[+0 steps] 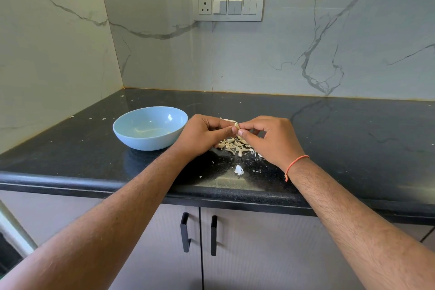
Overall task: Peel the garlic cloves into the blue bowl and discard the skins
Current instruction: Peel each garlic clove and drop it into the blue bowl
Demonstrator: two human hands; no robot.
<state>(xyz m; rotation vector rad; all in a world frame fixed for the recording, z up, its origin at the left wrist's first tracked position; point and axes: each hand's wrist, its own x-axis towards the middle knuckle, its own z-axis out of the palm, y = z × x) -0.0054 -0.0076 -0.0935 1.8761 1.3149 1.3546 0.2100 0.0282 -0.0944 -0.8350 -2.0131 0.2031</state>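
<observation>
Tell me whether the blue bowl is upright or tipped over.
Upright. The blue bowl sits on its base on the black counter, its opening facing up, left of the left hand. A few pale bits lie inside.

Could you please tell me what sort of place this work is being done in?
Most likely a home kitchen: a speckled black stone countertop over grey cabinet doors with black handles, a white veined marble-look backsplash, and a white wall switch panel with a socket.

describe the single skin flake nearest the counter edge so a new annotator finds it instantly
On the black countertop, look between the two forearms, nearer the front edge than the pile of skins. The lone white skin flake lies there, apart from the pile and bigger than the specks around it.
</observation>
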